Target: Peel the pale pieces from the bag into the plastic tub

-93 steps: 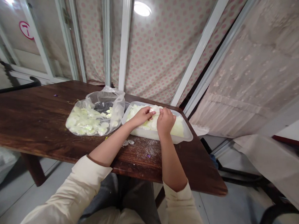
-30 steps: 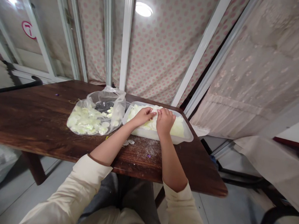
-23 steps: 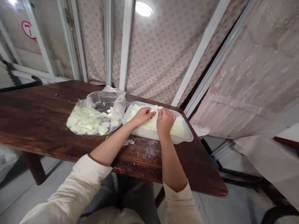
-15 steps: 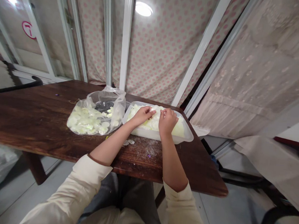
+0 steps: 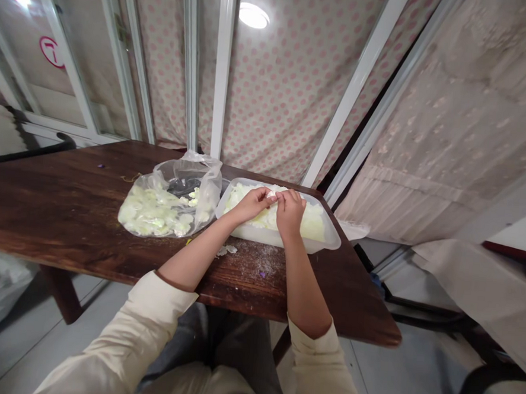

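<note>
Over the pale tub (image 5: 329, 238) beside the clear bag (image 5: 157, 214)
My left fingers (image 5: 259, 195) and my right fingers (image 5: 291, 199) pinch a small white piece (image 5: 272, 192).

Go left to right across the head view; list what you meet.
Pink circled mark, clear plastic bag holding pale pieces, left hand, white piece, right hand, black curved frame; the translucent tub spans both hands, so it is omitted.

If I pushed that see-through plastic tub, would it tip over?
Probably not: the tub is wide and low on the table. It might feel heavy, because pale pieces spread across much of it. Its sides hold their shape, so it's likely fairly stiff.
</note>
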Demonstrator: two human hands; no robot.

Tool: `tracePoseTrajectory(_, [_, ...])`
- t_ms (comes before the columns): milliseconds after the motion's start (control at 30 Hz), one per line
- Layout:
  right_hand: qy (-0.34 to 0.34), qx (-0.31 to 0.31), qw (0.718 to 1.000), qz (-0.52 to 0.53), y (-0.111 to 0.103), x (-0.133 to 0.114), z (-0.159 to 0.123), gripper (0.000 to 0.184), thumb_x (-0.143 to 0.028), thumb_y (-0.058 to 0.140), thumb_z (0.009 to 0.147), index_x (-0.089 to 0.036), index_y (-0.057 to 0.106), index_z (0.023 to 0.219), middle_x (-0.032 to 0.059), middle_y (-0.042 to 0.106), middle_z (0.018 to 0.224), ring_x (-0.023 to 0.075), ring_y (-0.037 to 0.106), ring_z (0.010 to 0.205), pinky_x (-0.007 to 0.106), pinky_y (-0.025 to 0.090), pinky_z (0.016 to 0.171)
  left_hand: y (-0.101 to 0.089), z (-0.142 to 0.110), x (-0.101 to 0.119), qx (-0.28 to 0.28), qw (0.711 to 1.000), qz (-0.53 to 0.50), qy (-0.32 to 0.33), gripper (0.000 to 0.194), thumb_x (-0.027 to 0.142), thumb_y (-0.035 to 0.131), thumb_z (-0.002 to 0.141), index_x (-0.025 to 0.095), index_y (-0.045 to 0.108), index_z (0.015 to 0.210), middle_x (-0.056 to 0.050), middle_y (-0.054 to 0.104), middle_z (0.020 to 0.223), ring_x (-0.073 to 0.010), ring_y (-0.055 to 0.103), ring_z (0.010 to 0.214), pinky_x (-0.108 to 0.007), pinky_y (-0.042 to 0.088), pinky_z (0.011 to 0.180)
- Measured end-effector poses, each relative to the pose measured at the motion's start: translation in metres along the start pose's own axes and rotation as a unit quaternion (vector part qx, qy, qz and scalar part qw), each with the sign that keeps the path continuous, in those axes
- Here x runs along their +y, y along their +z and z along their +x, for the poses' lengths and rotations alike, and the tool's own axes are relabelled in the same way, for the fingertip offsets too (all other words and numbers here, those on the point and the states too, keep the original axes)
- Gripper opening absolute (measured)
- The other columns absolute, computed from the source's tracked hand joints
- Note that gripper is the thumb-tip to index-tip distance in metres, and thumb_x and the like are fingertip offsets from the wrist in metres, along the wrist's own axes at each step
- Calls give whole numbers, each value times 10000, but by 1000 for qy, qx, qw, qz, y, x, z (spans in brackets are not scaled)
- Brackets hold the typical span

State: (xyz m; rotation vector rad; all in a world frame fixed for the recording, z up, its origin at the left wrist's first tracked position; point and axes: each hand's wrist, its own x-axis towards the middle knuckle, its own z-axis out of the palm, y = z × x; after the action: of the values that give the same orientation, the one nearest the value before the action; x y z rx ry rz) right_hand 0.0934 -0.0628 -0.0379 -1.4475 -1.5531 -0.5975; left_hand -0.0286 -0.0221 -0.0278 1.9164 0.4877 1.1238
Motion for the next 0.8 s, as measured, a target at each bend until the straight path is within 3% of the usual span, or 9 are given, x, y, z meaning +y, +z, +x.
tracePoseTrajectory(267, [13,23,990,-138,-1,-6,-3,362,-355,334,898,-177,593,719,36,586,729,163,463,747,293,215,668,2,0,0,3,1000,17,-7,300,426,495,766,148,448,662,32,433,587,-76,389,558,-228,315,570])
tracePoseTrajectory(800, [30,1,987,-155,-1,-8,-3,365,-334,316,898,-177,611,750,58,592,698,171,468,729,302,218,667,4,0,3,11,999,30,-39,261,366,493,772,156,426,632,31,441,562,-73,401,532,-230,319,563])
